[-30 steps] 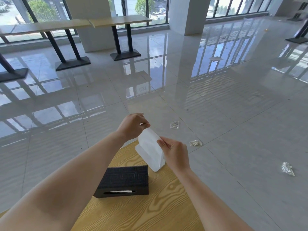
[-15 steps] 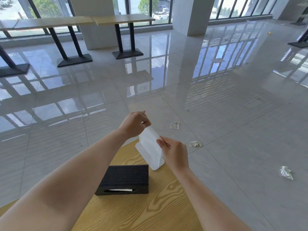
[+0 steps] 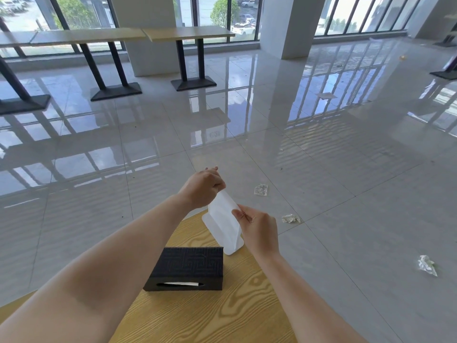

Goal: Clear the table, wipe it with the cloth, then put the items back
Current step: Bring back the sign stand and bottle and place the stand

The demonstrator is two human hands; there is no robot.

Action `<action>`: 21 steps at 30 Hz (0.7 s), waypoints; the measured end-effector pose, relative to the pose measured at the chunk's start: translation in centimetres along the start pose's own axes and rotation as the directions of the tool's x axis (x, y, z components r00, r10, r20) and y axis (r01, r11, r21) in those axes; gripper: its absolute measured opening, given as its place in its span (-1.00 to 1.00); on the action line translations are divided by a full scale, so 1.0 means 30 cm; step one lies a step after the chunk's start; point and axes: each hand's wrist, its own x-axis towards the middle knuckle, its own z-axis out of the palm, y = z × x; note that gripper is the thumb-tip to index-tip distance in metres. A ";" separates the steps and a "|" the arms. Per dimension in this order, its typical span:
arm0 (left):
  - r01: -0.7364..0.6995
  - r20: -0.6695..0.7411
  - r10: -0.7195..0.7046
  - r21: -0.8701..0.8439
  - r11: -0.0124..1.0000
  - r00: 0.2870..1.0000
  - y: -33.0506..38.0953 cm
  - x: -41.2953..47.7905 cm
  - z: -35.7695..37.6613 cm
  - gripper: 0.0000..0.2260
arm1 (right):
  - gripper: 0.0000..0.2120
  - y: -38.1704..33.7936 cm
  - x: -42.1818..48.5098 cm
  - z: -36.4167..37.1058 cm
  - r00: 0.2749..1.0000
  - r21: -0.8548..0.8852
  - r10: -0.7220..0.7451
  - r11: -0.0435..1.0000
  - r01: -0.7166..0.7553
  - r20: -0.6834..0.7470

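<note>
One camera only, worn on the person's head. Wide-angle, facing forward and down, close over the far edge of the counter (image 3: 235,315); tiled floor (image 3: 346,194) and window wall (image 3: 358,21) fill the distance.

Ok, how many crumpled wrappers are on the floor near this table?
3. First wrapper past the table's far edge, second wrapper just right of the right hand, third wrapper far right. The table may hide more.

no legible text, faint mark (image 3: 212,134) on floor tile (image 3: 222,154) too blurred to read
</note>
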 end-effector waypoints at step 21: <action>0.202 -0.234 -0.167 0.133 0.970 0.958 0.012 -0.402 -0.096 -0.58 | -0.46 0.001 -0.051 -0.042 0.995 -0.040 0.073 0.997 -0.071 0.067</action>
